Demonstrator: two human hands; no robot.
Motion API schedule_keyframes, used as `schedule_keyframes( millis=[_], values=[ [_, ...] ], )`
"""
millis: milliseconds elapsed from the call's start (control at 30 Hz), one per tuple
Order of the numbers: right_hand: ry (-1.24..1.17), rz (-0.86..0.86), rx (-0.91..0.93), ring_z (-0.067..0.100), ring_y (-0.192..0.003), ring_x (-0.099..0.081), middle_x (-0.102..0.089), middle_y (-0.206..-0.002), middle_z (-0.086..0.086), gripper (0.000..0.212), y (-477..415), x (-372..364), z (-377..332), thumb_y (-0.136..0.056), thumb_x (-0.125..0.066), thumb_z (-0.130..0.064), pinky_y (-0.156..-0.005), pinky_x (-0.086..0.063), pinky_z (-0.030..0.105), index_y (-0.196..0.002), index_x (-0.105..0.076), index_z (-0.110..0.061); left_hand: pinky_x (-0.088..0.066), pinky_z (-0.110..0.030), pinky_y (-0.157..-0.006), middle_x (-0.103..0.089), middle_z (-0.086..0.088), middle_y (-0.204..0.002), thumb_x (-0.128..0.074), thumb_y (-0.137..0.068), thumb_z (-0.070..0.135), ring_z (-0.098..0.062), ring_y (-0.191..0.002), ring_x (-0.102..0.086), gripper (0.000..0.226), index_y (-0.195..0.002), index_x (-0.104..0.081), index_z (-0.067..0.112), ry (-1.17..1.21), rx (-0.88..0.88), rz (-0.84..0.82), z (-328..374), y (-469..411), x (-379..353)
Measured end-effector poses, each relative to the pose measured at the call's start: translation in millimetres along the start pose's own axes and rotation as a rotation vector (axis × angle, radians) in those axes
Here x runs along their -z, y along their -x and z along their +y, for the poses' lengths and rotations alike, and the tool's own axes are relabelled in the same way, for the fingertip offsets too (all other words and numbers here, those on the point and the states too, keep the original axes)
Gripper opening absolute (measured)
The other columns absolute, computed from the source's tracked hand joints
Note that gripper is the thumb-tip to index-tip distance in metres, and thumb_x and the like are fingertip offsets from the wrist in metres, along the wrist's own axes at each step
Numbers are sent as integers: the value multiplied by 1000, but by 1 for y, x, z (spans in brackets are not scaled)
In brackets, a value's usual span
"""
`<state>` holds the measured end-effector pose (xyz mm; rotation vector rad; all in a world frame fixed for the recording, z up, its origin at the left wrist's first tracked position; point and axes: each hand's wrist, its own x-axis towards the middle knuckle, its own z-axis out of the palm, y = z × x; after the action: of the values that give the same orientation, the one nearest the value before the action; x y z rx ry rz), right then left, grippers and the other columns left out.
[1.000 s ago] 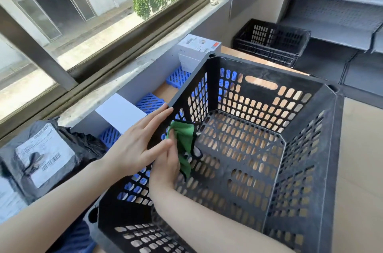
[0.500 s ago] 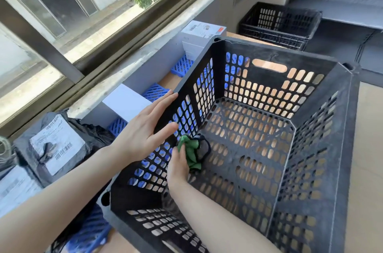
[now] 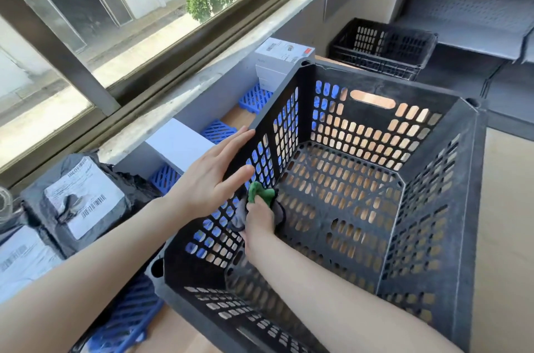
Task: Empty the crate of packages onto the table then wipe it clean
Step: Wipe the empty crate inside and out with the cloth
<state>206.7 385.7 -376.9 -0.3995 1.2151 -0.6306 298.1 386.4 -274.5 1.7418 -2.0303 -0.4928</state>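
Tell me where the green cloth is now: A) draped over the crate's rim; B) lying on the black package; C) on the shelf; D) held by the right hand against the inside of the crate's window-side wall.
D: the right hand grips the green cloth low against the crate's inner window-side wall.

My left hand (image 3: pixel 208 182) lies at mid-frame, fingers straight and together, palm flat against the crate (image 3: pixel 479 167) wall. Its forearm runs in from the lower left. My right hand (image 3: pixel 258 219) sits just below it, fingers curled round a cloth (image 3: pixel 261 193), its forearm coming up from the lower right.
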Motion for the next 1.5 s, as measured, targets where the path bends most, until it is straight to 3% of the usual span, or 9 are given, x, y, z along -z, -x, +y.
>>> schedule_keyframes(
  millis=[67, 200, 267, 533, 767, 833, 900, 1067, 1500],
  values=[
    [-33, -40, 74, 21, -67, -51, -50, -66, -3, 25, 16, -9, 0, -89, -39, -13, -59, -44, 28, -86, -60, -27, -23, -32, -119, -21, 16, -160, -30, -93, 63, 1, -145, -22, 65, -152, -23, 36, -6, -4, 2, 1, 0, 0],
    [142, -144, 278, 8, -109, -57, -63, -117, -16, 41, 65, -11, 10, -88, -44, -30, -100, -43, 30, -114, -58, -58, -22, -26, -117, -24, 13, -160, -29, -93, 62, 0, -144, -23, 65, -152, -25, 35, -7, -9, 5, 2, 1, 1],
    [285, -156, 364, 12, -118, -53, -58, -128, -13, 48, 76, -10, 13, -93, -43, -26, -104, -40, 30, -124, -45, -63, -23, -26, -116, -24, 13, -159, -29, -92, 63, -1, -144, -24, 66, -152, -26, 35, -1, -6, 4, 2, 1, 1],
    [560, -124, 183, 27, -127, -45, -42, -144, 10, 55, 67, -4, 30, -99, -34, -21, -106, -35, 29, -147, -23, -46, -21, -19, -109, -21, 16, -160, -27, -92, 65, -1, -145, -21, 67, -152, -23, 36, -67, 0, 4, 1, 1, 0],
    [581, -147, 186, 26, -124, -48, -47, -123, -3, 54, 77, -2, 30, -96, -37, -24, -104, -34, 25, -145, -28, -46, -22, -20, -108, -21, 17, -160, -27, -92, 65, -2, -145, -23, 66, -152, -23, 37, -78, -1, 17, 1, 0, -1],
    [527, -170, 220, 24, -102, -60, -55, -98, -1, 41, 75, -1, 27, -89, -42, -33, -101, -42, 34, -126, -49, -48, -22, -21, -108, -21, 18, -160, -26, -91, 66, -2, -144, -23, 66, -152, -23, 38, -75, 3, 19, 1, 0, -1],
    [421, -215, 247, 11, -79, -60, -59, -78, -6, 26, 80, 3, 23, -96, -44, -24, -86, -47, 23, -107, -66, -31, -23, -23, -110, -22, 18, -159, -27, -91, 66, -3, -144, -25, 67, -151, -23, 38, -57, 2, 20, 1, 0, -1],
    [555, -355, 307, 21, -118, -55, -57, -131, -10, 54, 94, 7, 31, -83, -41, -32, -104, -44, 39, -126, -42, -64, -23, -21, -110, -26, 13, -159, -28, -91, 66, -4, -143, -28, 69, -152, -26, 34, -33, 2, 48, 0, 0, -1],
    [695, -426, 364, 15, -125, -47, -51, -137, -5, 51, 102, 20, 33, -91, -41, -20, -98, -36, 9, -133, -47, -48, -25, -28, -115, -27, 14, -158, -28, -91, 68, -5, -143, -27, 69, -151, -26, 35, -33, -16, 47, 0, 0, -1]
  ],
)
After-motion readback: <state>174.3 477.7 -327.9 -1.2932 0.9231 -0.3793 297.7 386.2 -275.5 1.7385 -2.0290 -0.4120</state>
